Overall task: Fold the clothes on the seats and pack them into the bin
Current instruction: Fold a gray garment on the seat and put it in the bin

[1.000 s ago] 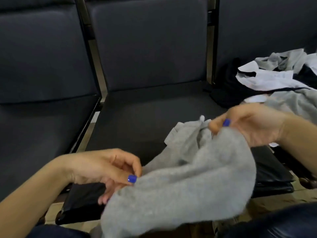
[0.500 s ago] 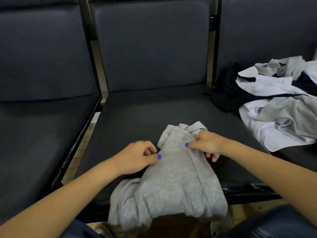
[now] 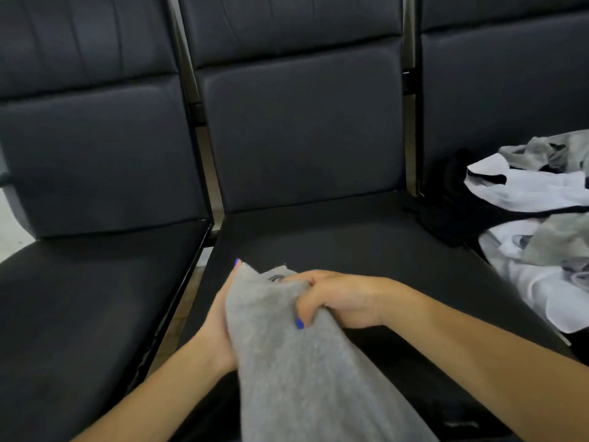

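Grey garment (image 3: 306, 371) cut off below | right hand (image 3: 344, 301) grip clamped on it | left hand (image 3: 220, 323) mostly hidden, seemingly gripping too

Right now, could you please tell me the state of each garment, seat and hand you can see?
grey garment: bunched lengthwise, gripped at its top end by both hands, above the middle seat.
left hand: behind the cloth, holding it.
right hand: fingers curled round the cloth.
clothes pile: unfolded, heaped on the right seat.
middle seat: bare at its back part.
left seat: nothing on it.
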Demonstrator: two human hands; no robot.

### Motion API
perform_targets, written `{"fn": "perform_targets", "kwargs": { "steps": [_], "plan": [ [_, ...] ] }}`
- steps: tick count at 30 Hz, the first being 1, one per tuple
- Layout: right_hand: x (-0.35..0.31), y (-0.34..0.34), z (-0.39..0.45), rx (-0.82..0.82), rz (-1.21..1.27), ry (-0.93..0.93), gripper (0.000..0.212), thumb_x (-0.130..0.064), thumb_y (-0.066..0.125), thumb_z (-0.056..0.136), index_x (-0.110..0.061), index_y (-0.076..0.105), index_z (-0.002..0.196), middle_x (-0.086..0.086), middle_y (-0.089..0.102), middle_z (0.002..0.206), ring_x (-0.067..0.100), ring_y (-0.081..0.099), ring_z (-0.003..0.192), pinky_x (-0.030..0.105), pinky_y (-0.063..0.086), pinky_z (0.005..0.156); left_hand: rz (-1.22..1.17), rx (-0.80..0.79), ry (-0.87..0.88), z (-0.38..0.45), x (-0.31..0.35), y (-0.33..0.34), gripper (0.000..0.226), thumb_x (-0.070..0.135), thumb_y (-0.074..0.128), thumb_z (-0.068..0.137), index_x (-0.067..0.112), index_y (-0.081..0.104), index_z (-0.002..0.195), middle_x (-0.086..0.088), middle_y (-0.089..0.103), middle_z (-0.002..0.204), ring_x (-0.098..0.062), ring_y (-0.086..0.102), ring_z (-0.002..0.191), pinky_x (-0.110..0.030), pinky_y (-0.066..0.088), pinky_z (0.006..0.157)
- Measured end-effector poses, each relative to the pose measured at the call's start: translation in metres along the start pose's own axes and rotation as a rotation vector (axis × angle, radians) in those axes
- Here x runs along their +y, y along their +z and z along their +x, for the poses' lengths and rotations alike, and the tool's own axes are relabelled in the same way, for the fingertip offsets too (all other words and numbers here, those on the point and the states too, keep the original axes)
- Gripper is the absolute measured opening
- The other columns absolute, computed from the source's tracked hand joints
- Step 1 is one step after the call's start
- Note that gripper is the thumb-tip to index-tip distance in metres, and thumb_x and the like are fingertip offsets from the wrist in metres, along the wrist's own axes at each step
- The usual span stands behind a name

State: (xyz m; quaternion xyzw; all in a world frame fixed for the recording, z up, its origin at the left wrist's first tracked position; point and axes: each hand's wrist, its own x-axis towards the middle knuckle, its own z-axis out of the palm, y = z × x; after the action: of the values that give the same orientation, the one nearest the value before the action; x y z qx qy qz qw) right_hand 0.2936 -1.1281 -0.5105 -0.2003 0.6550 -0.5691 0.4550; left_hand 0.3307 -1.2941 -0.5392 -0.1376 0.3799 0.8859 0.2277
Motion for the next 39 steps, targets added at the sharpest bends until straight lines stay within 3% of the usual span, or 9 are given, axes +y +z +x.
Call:
{"fn": "perform_targets", "kwargs": {
  "steps": [4,9,15,19,24,29,33,36,39],
  "plan": [
    [-0.003,-0.007,-0.007,-0.067,-0.159,0.02,0.023,0.01,0.055,0.074,-0.011,0.053,0.084,0.006,0.059,0.099,0.02,0.058,0.099,0.031,0.048,0.089,-0.038,-0.006,0.125,-0.007,0.018,-0.007,0.049,0.015,0.084,0.061,0.012,0.068,0.107,-0.01,0.069,0.085,-0.023,0.069,0.069,-0.033,0.057,0.059],
    [0.006,-0.051,-0.031,0.248,-0.011,-0.07,0.022,0.006,0.054,0.049,-0.013,0.047,0.055,0.005,0.055,0.066,0.016,0.059,0.066,0.023,0.046,0.059,0.196,0.21,0.509,-0.004,0.031,-0.014,0.045,0.013,0.048,0.096,0.026,0.045,0.14,-0.004,0.06,0.13,-0.017,0.065,0.101,-0.032,0.055,0.073],
    [0.034,-0.1,-0.059,0.559,-0.218,0.056,0.036,-0.005,0.055,0.025,-0.011,0.048,0.059,0.011,0.048,0.07,0.025,0.048,0.068,0.031,0.036,0.059,0.115,0.244,0.636,-0.015,0.042,-0.012,0.046,0.011,0.044,0.098,0.033,0.043,0.138,0.007,0.068,0.118,-0.014,0.066,0.104,-0.034,0.049,0.082],
    [0.041,-0.087,-0.058,0.246,-0.444,0.392,0.051,-0.012,0.07,0.049,-0.02,0.07,0.1,0.004,0.069,0.103,0.019,0.065,0.093,0.032,0.052,0.077,0.099,0.126,0.547,-0.024,0.04,-0.004,0.038,0.013,0.044,0.092,0.018,0.056,0.128,0.001,0.072,0.098,-0.019,0.07,0.088,-0.035,0.056,0.08],
    [0.029,-0.043,-0.038,0.218,-0.537,0.266,0.05,-0.047,0.049,0.094,-0.031,0.04,0.14,-0.012,0.047,0.133,0.005,0.047,0.117,0.019,0.039,0.095,0.032,0.018,0.33,-0.036,0.026,0.026,0.031,0.013,0.064,0.058,0.013,0.076,0.087,-0.005,0.071,0.079,-0.015,0.068,0.06,-0.031,0.056,0.052],
    [0.038,-0.015,-0.002,0.299,-0.283,0.099,0.038,-0.042,0.05,0.095,-0.033,0.047,0.132,-0.005,0.055,0.129,0.012,0.052,0.119,0.032,0.044,0.101,0.013,-0.019,0.207,-0.043,0.014,0.048,0.026,0.01,0.071,0.049,0.01,0.078,0.075,-0.012,0.073,0.077,-0.019,0.069,0.054,-0.031,0.054,0.043],
    [0.036,0.004,0.006,0.087,-0.419,-0.008,0.074,-0.012,0.062,0.082,-0.049,0.033,0.139,-0.011,0.03,0.15,0.012,0.032,0.137,0.04,0.036,0.111,-0.006,-0.067,0.184,-0.046,0.013,0.055,0.022,0.011,0.064,0.056,0.012,0.077,0.073,-0.012,0.074,0.077,-0.017,0.069,0.054,-0.027,0.054,0.041],
    [0.013,0.009,-0.006,0.027,-0.445,-0.103,0.055,0.006,0.054,0.083,-0.022,0.053,0.131,-0.011,0.033,0.146,0.009,0.034,0.135,0.036,0.036,0.111,0.0,-0.046,0.207,-0.046,0.013,0.055,0.024,0.011,0.064,0.053,0.011,0.078,0.073,-0.01,0.074,0.076,-0.015,0.069,0.054,-0.025,0.053,0.04],
    [0.001,0.012,-0.016,-0.05,-0.426,-0.068,0.032,-0.012,0.058,0.08,-0.003,0.064,0.11,0.001,0.061,0.126,0.014,0.056,0.118,0.032,0.041,0.106,-0.037,-0.069,0.218,-0.045,0.015,0.047,0.035,0.007,0.073,0.049,0.01,0.078,0.083,-0.011,0.074,0.083,-0.017,0.072,0.063,-0.028,0.056,0.045]
  ]
}}
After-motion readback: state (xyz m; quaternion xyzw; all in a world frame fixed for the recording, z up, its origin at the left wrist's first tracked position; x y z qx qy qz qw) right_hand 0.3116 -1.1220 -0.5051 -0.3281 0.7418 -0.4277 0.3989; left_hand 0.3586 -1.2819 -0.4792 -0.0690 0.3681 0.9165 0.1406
